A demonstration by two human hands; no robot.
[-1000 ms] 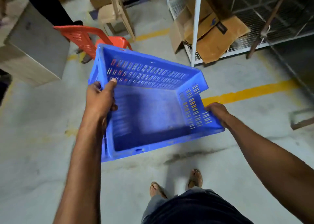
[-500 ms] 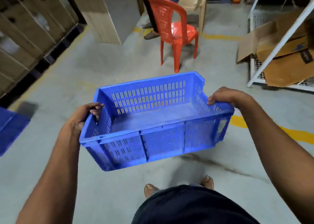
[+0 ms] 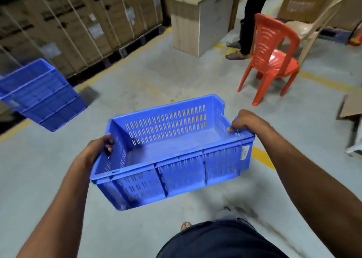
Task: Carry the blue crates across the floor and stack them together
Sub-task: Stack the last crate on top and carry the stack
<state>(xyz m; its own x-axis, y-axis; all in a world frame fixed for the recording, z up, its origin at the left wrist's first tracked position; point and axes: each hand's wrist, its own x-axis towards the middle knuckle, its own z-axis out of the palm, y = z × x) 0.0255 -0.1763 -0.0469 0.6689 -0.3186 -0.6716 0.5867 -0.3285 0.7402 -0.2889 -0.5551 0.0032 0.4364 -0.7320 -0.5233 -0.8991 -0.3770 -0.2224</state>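
the grey concrete floor (image 3: 148,77) fills the room, crossed by worn yellow lines. along the far left stands a wall of strapped cardboard boxes (image 3: 78,22) on dark pallets. a pale wooden cabinet (image 3: 197,22) sits further back, with a person's dark trouser legs (image 3: 252,13) and sandals beside it. near that is a red plastic chair (image 3: 274,52), empty, facing away to the right.

at the left edge a stack of blue crates (image 3: 41,95) rests on the floor, blurred, its ribbed sides showing several rims one over another.

in the middle, held in the air above the floor and well apart from that stack, is the blue crate (image 3: 172,152). it is rectangular, open-topped and empty, with rows of narrow vertical slots in all its walls, a solid bottom, thick rims, and a small pale label at the near right corner. it tilts slightly down to the left.

the left hand (image 3: 98,150) has its grip closed over the left short rim, fingers curled inside. the right hand (image 3: 244,120) has its grip closed over the right short rim, fingertips hooked over the edge.
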